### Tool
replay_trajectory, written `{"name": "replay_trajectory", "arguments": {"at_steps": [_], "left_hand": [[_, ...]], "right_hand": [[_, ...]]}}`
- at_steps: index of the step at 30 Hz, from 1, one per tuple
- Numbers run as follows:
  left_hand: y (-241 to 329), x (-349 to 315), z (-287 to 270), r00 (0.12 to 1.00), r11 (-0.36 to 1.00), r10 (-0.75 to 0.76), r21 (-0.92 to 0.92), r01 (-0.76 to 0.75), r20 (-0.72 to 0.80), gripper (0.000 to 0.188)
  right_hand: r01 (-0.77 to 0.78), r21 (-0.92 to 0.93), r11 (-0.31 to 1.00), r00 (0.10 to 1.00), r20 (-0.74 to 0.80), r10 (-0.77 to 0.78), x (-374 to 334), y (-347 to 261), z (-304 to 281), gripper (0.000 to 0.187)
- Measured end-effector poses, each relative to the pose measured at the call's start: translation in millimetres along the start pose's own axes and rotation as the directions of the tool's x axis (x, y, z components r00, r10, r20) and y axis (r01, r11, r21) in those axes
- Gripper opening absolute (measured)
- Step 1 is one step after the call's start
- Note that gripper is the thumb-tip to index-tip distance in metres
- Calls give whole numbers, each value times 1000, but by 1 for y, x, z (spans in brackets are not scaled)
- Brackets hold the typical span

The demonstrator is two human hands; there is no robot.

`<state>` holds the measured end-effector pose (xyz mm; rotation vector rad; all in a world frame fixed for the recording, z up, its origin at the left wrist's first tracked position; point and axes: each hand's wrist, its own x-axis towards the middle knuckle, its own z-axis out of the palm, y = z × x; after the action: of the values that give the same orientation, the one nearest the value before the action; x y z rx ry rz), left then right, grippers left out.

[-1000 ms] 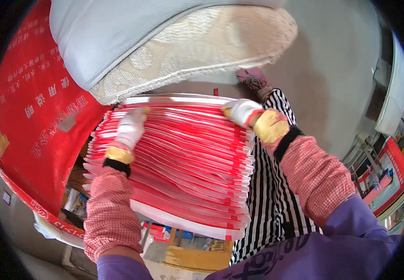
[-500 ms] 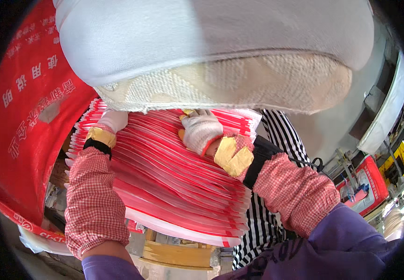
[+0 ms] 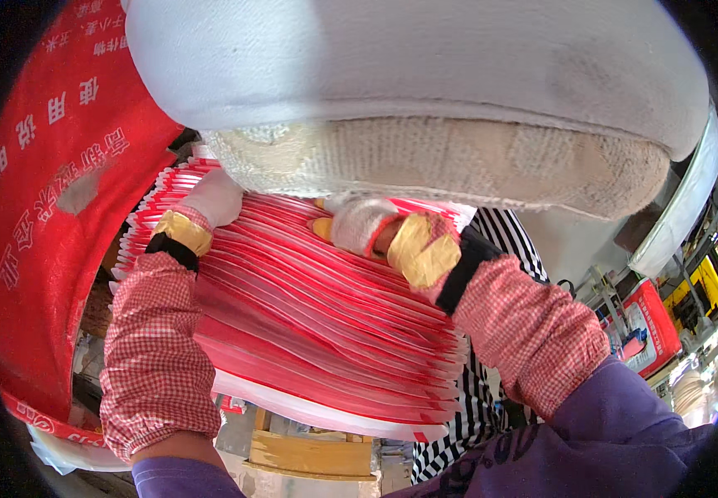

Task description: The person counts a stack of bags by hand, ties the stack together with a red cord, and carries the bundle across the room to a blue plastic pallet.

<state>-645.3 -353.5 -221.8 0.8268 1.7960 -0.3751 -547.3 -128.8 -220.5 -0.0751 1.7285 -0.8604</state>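
Both hands are on a fat stack of red sheets, flat red-and-white pieces fanned out like a deck, edges stepping down toward the lower right. The stack is held up in the air in front of the person, right under a big white padded cap brim that fills the top of the view.

The left hand, in a white glove with a yellow cuff, is wrapped over the stack's upper left corner, fingers closed on the edge. The right hand, same kind of glove, is curled down onto the top edge near the middle, gripping the sheets too. Both forearms wear red checked sleeve covers.

Off to the left hangs a big red banner with pale lettering. Behind the stack on the right there's some black-and-white striped cloth, and below it a yellowish wooden board.
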Motion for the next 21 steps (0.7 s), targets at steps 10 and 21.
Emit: {"name": "replay_trajectory", "arguments": {"at_steps": [10,21], "left_hand": [[-59,44,33,953,960,-276,92,266,124,27],[-85,24,40,900,892,-393,157,423,-190,29]], "right_hand": [[113,-202,973,993,40,-107,17,50,33,41],[110,-572,813,965,-135,-226,-149,141,-15,29]]}}
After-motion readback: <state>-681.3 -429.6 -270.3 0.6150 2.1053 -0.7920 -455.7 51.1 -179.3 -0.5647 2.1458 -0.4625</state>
